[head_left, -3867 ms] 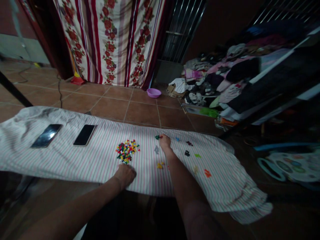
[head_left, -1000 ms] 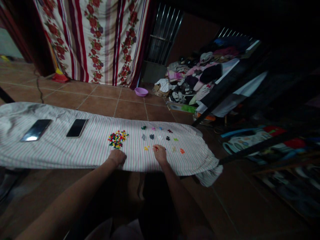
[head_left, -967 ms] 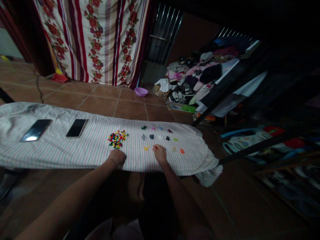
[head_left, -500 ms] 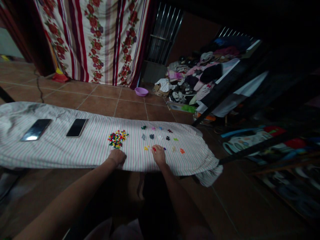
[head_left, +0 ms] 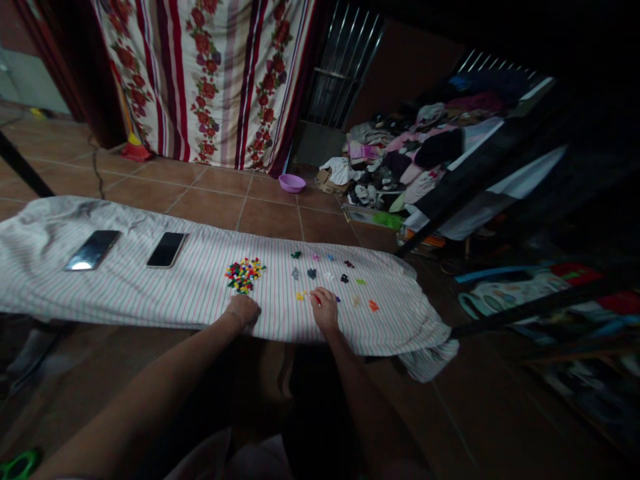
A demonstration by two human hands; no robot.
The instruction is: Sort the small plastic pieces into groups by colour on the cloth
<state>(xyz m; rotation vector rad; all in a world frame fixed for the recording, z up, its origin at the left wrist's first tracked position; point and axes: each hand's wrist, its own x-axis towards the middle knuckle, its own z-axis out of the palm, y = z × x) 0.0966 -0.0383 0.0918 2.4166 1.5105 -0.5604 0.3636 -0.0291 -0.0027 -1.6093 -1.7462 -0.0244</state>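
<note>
A heap of small coloured pieces [head_left: 244,274] lies on a striped cloth [head_left: 190,293] over a long board. To its right, small sorted clusters [head_left: 330,277] of single colours are spread out. My left hand [head_left: 243,311] rests curled on the cloth just below the heap; what it holds, if anything, is hidden. My right hand [head_left: 324,308] sits among the clusters, its fingers pinched near a red piece [head_left: 317,299], beside a yellow cluster [head_left: 301,294] and left of an orange cluster [head_left: 373,305].
Two dark phones [head_left: 93,250] [head_left: 167,249] lie on the cloth's left part. Behind are a tiled floor [head_left: 270,217], a purple bowl [head_left: 292,183], a flowered curtain [head_left: 220,80] and a pile of clothes [head_left: 400,167]. Dark clutter fills the right side.
My right hand came back from the far green cluster to the near row by the red piece. My left hand stayed below the heap. The view shifted slightly left.
</note>
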